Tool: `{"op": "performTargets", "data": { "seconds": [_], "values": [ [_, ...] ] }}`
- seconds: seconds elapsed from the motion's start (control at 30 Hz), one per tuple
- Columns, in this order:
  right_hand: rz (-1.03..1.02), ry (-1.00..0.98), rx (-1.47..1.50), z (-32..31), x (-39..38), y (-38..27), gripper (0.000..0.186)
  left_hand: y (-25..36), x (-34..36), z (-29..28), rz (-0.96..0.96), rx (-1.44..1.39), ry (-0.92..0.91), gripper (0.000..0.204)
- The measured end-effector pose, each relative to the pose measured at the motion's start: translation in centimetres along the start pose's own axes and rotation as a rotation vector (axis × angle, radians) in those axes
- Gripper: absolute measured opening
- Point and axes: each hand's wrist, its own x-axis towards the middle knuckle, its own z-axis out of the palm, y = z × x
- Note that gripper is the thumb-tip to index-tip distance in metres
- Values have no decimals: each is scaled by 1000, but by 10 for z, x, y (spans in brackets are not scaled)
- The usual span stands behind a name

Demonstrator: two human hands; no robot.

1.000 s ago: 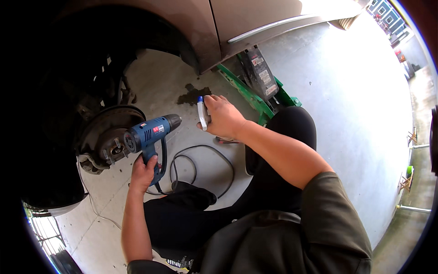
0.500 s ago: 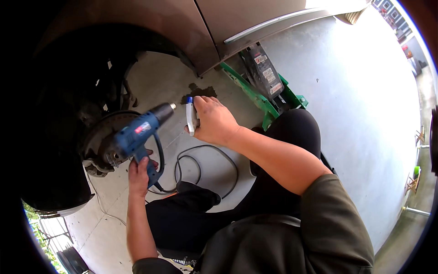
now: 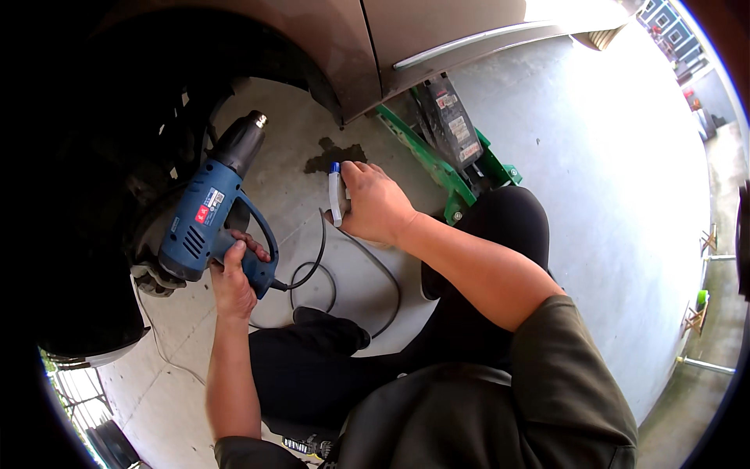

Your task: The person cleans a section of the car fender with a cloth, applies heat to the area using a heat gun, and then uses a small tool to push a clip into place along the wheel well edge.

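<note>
Blue heat gun (image 3: 209, 215) clamped in left hand (image 3: 233, 270), fingers wrapped shut round the grip at about 8 o'clock from centre. Long axis tilted, black nozzle aimed toward 1 o'clock, up past the dark wheel arch (image 3: 117, 156). Black cord (image 3: 328, 266) looping from the handle base toward 3 o'clock across the concrete floor (image 3: 594, 195). Right hand (image 3: 373, 203) near centre, closed on a small white tube (image 3: 336, 195) with blue cap, tube upright, cap at 12 o'clock. Green jack (image 3: 441, 160) beyond at 1 o'clock, under the car body (image 3: 437, 31).
</note>
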Motion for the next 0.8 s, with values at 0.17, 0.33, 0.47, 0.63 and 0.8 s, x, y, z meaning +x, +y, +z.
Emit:
{"op": "performTargets", "data": {
  "seconds": [0.17, 0.33, 0.47, 0.63, 0.8],
  "values": [
    [28, -74, -27, -2, 1, -2, 51, 3, -7, 24, 84, 230, -103, 14],
    [-5, -2, 10, 4, 0, 4, 55, -2, -10, 28, 79, 440, -147, 13],
    [-8, 16, 13, 9, 0, 7, 54, -13, -11, 27, 132, 541, -90, 13],
    [-22, 17, 9, 8, -1, 8, 56, -24, 0, 21, 366, 1011, -193, 14],
    [-17, 24, 18, 7, -2, 12, 56, -25, 0, 27, 252, 841, -157, 18]
  ]
}}
